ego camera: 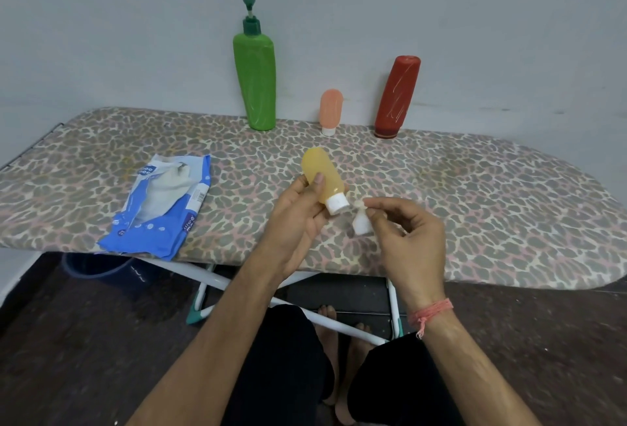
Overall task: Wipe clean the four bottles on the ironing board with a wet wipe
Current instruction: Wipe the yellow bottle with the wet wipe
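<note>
Leopard-print fabric covers the ironing board [475, 208], which spans the view from left to right against a pale wall. At the board's far edge stand three bottles in a row: a tall green pump bottle [256, 83] on the left, a red bottle [397, 96] on the right standing on its cap and tilted slightly, and between them a small peach bottle [330, 110], also resting on its white cap. On the near left part of the board lies a blue wet wipe packet [163, 208], torn open, with white wipes showing inside, its near corner hanging over the edge. Nearer the viewer, above the board's front edge, the left hand [298, 208] grips a small yellow bottle [322, 176] around its body, thumb across the front, white cap angled down toward the right. Just beside that cap, the right hand [407, 232] pinches a small scrunched white wet wipe [360, 222] between thumb and fingertips. A pink thread bracelet [431, 313] circles the right wrist.
</note>
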